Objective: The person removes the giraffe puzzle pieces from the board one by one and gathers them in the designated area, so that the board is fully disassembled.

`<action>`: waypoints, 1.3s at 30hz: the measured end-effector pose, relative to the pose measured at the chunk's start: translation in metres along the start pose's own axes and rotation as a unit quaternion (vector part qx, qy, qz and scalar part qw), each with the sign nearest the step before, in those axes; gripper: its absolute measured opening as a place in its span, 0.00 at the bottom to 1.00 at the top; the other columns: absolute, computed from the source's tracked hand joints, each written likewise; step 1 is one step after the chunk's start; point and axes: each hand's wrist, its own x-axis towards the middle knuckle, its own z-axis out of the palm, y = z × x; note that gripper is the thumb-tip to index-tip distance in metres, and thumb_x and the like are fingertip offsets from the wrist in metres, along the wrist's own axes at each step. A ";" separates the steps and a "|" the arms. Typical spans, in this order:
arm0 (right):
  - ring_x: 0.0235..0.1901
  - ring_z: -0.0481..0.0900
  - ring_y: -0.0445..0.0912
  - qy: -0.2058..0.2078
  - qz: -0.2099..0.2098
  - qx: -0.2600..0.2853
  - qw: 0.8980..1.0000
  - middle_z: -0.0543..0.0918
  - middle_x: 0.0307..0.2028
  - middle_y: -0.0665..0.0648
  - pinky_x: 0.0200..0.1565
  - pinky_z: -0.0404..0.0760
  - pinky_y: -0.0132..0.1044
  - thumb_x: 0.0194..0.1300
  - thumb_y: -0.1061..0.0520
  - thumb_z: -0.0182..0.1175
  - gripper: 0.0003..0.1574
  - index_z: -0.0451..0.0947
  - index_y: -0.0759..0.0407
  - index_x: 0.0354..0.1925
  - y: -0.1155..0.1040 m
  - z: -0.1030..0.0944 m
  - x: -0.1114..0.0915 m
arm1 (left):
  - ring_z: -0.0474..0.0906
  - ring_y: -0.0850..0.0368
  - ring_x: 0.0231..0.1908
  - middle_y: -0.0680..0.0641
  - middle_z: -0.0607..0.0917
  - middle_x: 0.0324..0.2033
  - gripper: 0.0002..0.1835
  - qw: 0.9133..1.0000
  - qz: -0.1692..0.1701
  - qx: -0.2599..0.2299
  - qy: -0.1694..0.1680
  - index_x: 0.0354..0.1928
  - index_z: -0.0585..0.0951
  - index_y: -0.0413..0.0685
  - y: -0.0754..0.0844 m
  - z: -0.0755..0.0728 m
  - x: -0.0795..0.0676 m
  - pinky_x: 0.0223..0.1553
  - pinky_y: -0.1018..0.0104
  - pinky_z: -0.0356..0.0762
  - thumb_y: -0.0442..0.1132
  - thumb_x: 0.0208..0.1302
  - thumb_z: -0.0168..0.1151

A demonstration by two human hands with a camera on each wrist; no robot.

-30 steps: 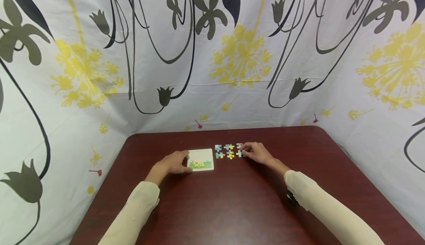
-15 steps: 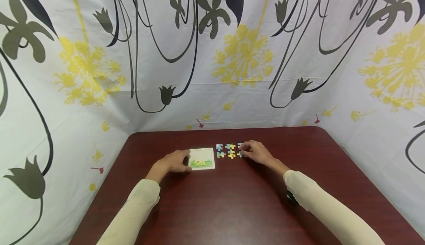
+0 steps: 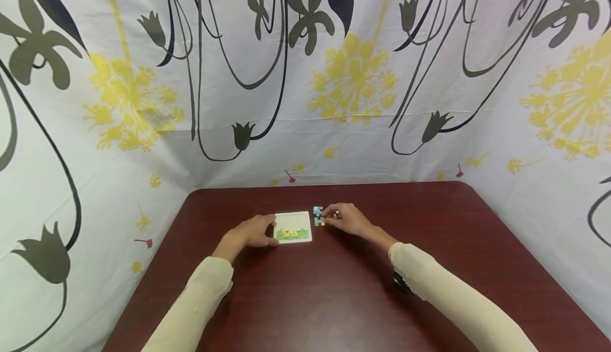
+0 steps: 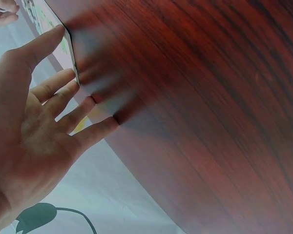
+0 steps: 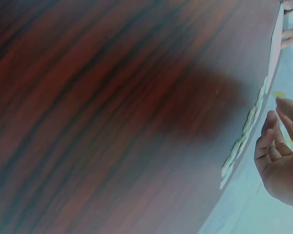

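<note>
A white-framed puzzle board (image 3: pixel 293 227) with a green and yellow picture along its near side lies on the dark red table. My left hand (image 3: pixel 252 231) rests at the board's left side. In the left wrist view the thumb and some fingertips of the left hand (image 4: pixel 44 117) touch the board's edge, fingers fairly straight. Blue and yellow puzzle pieces (image 3: pixel 319 221) lie just right of the board. Over them is my right hand (image 3: pixel 347 219), hiding most. In the right wrist view the right hand (image 5: pixel 281 165) has loosely bent fingers above the pieces, with nothing visible between them.
The wood-grain table (image 3: pixel 305 299) ends at a far edge against a white cloth (image 3: pixel 296 103) printed with flowers and vines. The cloth also hangs at both sides.
My right hand has moved left from the right end of the puzzle pieces to the ones nearest the board, covering others. The left hand stays at the board.
</note>
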 end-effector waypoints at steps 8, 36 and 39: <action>0.37 0.86 0.45 -0.022 -0.006 0.001 1.000 0.90 0.39 0.52 0.41 0.83 0.39 0.69 0.59 0.70 0.11 0.88 0.61 0.48 -0.024 0.019 0.018 | 0.72 0.47 0.65 0.45 0.78 0.65 0.39 1.000 0.003 0.002 0.000 0.72 0.73 0.45 -0.001 -0.001 0.000 0.68 0.45 0.69 0.53 0.63 0.74; 0.37 0.86 0.44 -0.123 -0.018 0.010 0.992 0.90 0.38 0.53 0.42 0.83 0.34 0.67 0.57 0.72 0.19 0.86 0.62 0.54 -0.066 0.067 0.057 | 0.74 0.46 0.65 0.44 0.80 0.63 0.37 1.000 0.016 -0.003 -0.016 0.71 0.73 0.44 -0.001 -0.004 0.000 0.64 0.45 0.73 0.51 0.65 0.73; 0.35 0.85 0.43 -0.140 -0.014 -0.003 0.990 0.91 0.40 0.53 0.41 0.82 0.34 0.67 0.58 0.72 0.19 0.86 0.59 0.55 -0.067 0.067 0.060 | 0.76 0.47 0.62 0.44 0.81 0.61 0.36 1.000 0.017 -0.004 -0.018 0.71 0.73 0.43 -0.001 -0.005 0.000 0.62 0.45 0.74 0.51 0.66 0.73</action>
